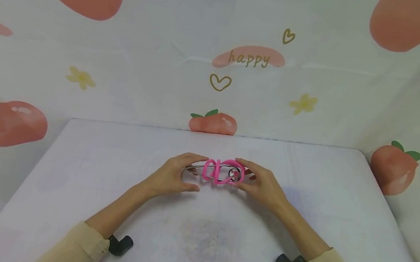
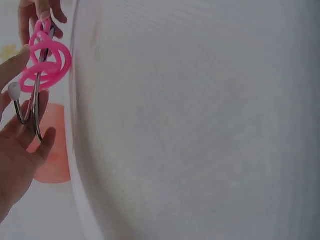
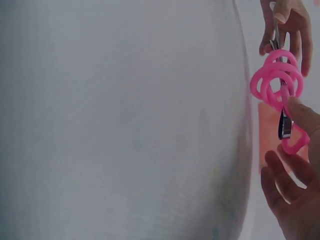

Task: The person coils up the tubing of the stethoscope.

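Note:
A bright pink flexible tube (image 1: 217, 172) is wound in loops around a shiny metal hook (image 2: 36, 97), held up between both hands over the table. My left hand (image 1: 170, 175) holds the hook's curved end, its index finger along the top and the thumb standing apart below. A white ball tip (image 2: 14, 91) caps one prong there. On the other side my right hand (image 1: 265, 187) pinches the tube's end loop between thumb and fingers. The hook's flat metal end (image 3: 285, 127) shows inside that loop. Part of the hook is hidden behind the coils.
A white table (image 1: 216, 216) lies below, with a smudged patch near its middle. Behind it hangs a white cloth backdrop (image 1: 160, 75) printed with peaches, hearts and flowers. Black curved pieces (image 1: 121, 245) stick out beside both sleeves.

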A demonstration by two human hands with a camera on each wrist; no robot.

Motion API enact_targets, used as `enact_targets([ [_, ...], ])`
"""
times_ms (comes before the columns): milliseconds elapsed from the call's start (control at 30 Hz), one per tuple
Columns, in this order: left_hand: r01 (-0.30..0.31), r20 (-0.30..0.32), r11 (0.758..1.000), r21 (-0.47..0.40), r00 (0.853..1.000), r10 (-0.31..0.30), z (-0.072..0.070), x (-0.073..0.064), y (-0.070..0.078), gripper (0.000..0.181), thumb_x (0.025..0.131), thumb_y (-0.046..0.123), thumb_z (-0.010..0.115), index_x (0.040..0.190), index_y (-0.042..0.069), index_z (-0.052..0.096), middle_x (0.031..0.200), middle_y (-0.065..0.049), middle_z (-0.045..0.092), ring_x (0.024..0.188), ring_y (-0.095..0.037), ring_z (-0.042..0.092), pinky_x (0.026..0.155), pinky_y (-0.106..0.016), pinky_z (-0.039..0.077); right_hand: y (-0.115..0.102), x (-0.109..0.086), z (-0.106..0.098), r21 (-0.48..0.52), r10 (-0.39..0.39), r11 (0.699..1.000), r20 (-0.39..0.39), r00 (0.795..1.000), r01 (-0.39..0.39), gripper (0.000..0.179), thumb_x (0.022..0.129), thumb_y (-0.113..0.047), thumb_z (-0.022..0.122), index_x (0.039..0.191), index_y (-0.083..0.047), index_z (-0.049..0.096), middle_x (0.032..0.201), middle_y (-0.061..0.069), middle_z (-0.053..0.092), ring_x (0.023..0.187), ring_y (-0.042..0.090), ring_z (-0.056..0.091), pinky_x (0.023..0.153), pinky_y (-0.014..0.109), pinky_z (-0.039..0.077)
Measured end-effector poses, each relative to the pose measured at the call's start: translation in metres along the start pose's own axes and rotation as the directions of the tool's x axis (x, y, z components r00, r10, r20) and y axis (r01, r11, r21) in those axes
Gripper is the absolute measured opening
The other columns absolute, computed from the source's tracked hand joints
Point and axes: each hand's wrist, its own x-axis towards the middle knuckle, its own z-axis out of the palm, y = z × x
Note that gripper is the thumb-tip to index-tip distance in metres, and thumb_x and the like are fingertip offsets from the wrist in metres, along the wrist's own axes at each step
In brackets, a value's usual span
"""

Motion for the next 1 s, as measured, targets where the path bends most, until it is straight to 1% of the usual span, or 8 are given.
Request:
enact_targets([
  [100,0.007,0.011,1.0,0.015,1.0,-0.007,0.0007,0.0006,-0.0006,0.078,0.072,0.016,0.091,0.141,0.013,0.055,0.133,-0.006,0.059,0.103,-0.014,0.065,0.093,-0.033,0.054,0.0024,-0.0009,0.0004,0.009,0.026,1.0,0.009,1.0,-0.026,0.068,0.077,-0.017,0.087,0.139,-0.012,0.059,0.124,0.005,0.067,0.1,0.019,0.064,0.085,0.038,0.057],
  [200,0.014,0.009,0.999,0.031,1.0,-0.015,-0.0001,0.0003,-0.0013,0.075,0.071,0.015,0.091,0.138,0.012,0.057,0.13,-0.006,0.061,0.105,-0.015,0.064,0.094,-0.034,0.053,0.0037,-0.0012,0.0004,0.014,0.037,0.999,0.013,0.999,-0.038,0.068,0.078,-0.017,0.087,0.139,-0.012,0.058,0.123,0.005,0.068,0.1,0.019,0.064,0.086,0.037,0.057],
  [367,0.025,-0.005,1.0,0.007,1.0,-0.025,-0.0027,-0.0013,-0.0031,0.071,0.072,0.012,0.091,0.135,0.006,0.059,0.128,-0.01,0.063,0.109,-0.021,0.062,0.093,-0.039,0.053,0.0052,-0.0022,-0.001,0.019,0.052,0.998,0.017,0.999,-0.052,0.068,0.078,-0.017,0.086,0.14,-0.012,0.057,0.122,0.005,0.067,0.099,0.019,0.065,0.086,0.038,0.057],
  [500,0.026,0.001,1.0,0.005,1.0,-0.026,-0.0028,-0.002,-0.0058,0.072,0.073,0.014,0.09,0.136,0.004,0.058,0.13,-0.011,0.062,0.111,-0.022,0.061,0.092,-0.037,0.054,0.0063,-0.0034,-0.0018,0.043,0.068,0.997,0.032,0.997,-0.07,0.069,0.079,-0.015,0.085,0.141,-0.013,0.056,0.125,0.005,0.066,0.101,0.02,0.065,0.088,0.039,0.056],
  [667,0.036,-0.002,0.999,0.018,0.999,-0.036,-0.002,-0.0036,-0.0081,0.074,0.073,0.018,0.09,0.138,0.005,0.056,0.133,-0.01,0.061,0.115,-0.021,0.059,0.094,-0.036,0.053,0.0059,-0.0044,-0.0024,0.05,0.08,0.995,0.05,0.996,-0.082,0.068,0.081,-0.014,0.084,0.142,-0.012,0.055,0.126,0.005,0.066,0.103,0.021,0.064,0.089,0.039,0.056],
  [800,0.051,-0.034,0.999,-0.013,0.998,-0.051,-0.0029,-0.0048,-0.0082,0.074,0.073,0.018,0.09,0.138,0.005,0.056,0.134,-0.01,0.06,0.122,-0.02,0.056,0.097,-0.037,0.052,0.0051,-0.004,-0.0027,0.036,0.085,0.996,0.052,0.995,-0.087,0.069,0.08,-0.015,0.084,0.142,-0.009,0.055,0.124,0.007,0.066,0.103,0.023,0.065,0.088,0.04,0.056],
  [1000,0.06,-0.089,0.992,-0.107,0.994,-0.07,-0.004,-0.0055,-0.0099,0.073,0.073,0.012,0.09,0.137,0.004,0.057,0.137,-0.012,0.059,0.129,-0.021,0.053,0.101,-0.041,0.049,0.0069,-0.001,-0.0027,-0.001,0.101,0.995,0.062,0.993,-0.102,0.068,0.081,-0.013,0.083,0.141,-0.003,0.054,0.12,0.012,0.068,0.102,0.025,0.066,0.088,0.04,0.056],
])
